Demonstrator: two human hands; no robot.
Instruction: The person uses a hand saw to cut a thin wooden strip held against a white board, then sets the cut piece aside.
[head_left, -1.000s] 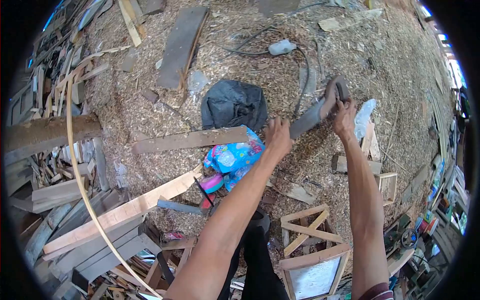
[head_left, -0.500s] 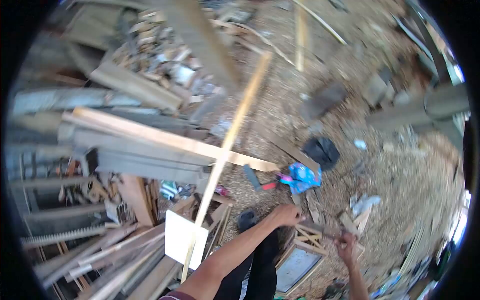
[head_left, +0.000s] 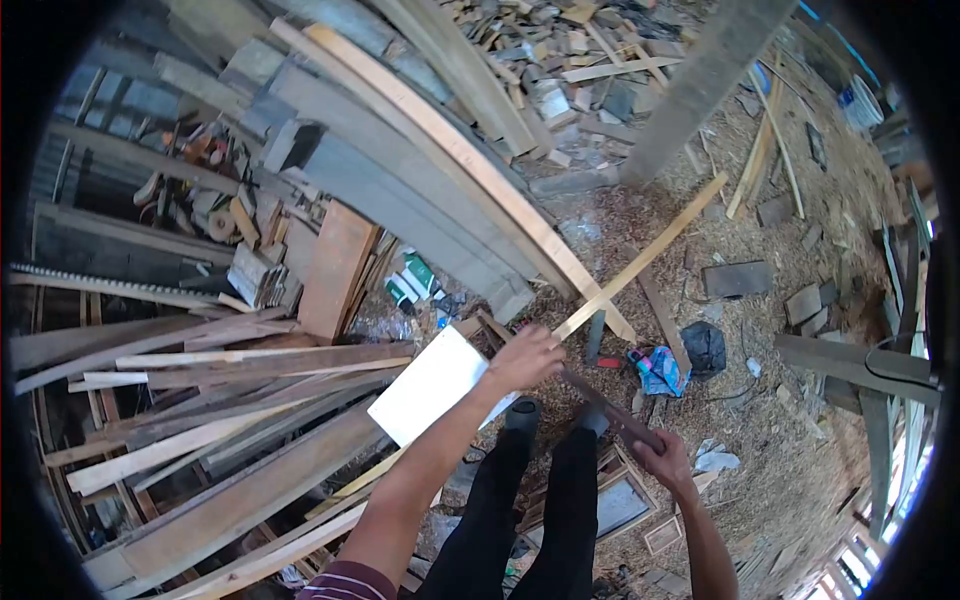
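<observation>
A long, narrow dark brown piece (head_left: pixel 610 405) spans between my hands; whether it is a tool or a strip of wood I cannot make out. My right hand (head_left: pixel 668 464) is closed around its thicker near end. At the other end, the curled fingers of my left hand (head_left: pixel 528 358) meet it. Behind the left hand passes a long pale wooden strip (head_left: pixel 650 262), partly covered by that hand. Under my left forearm lies a white board (head_left: pixel 435 385). Below the dark piece, near my legs, is a wooden frame with a grey panel (head_left: pixel 622 503).
Stacked planks (head_left: pixel 400 190) and loose lumber (head_left: pixel 250 420) fill the left side. A blue patterned bag (head_left: pixel 662 372) and a black bag (head_left: pixel 703 348) lie on the chip-covered ground. A slanted post (head_left: pixel 700 95) stands ahead, a beam (head_left: pixel 860 362) at right.
The view has swung right. Both hands have come up from near the wooden frame with the dark piece between them, and my left hand now overlaps the pale strip.
</observation>
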